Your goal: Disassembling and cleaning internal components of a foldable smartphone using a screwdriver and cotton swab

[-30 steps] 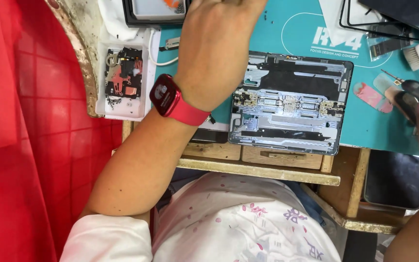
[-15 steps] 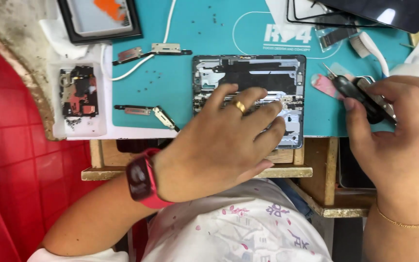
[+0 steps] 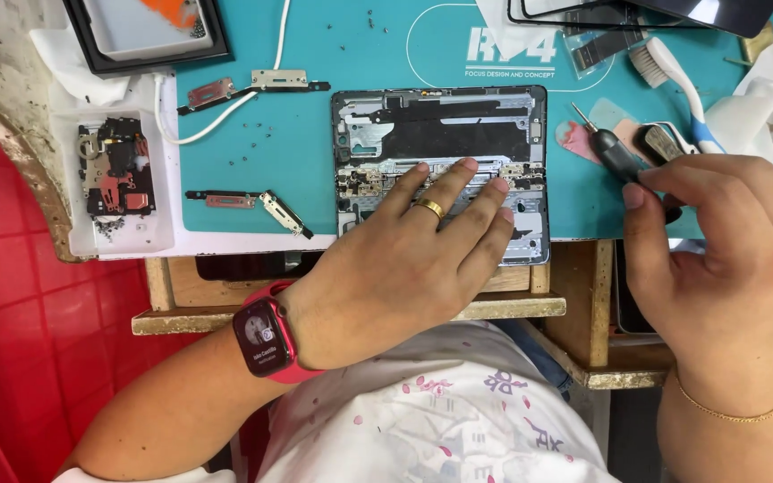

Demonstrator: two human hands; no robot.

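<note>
Your left hand (image 3: 404, 259) lies flat, fingers spread, on the opened tablet (image 3: 440, 170), pressing on its lower half — it grips nothing, only rests there, a gold ring on one finger and a red watch (image 3: 266, 342) on the wrist. The tablet sits back-open on the teal mat (image 3: 333, 54) at the near edge of the worktop, its metal frame and dark inner plates showing. Your right hand (image 3: 726, 259) is closed around a dark-handled screwdriver (image 3: 615, 152), its tip pointing up and left, just right of the tablet and not touching it. To the left on the mat lie small metal strips (image 3: 243, 87) and loose screws — beside them a white tray (image 3: 118, 179) with removed parts. A toothbrush (image 3: 673, 63) lies at the upper right.
</note>
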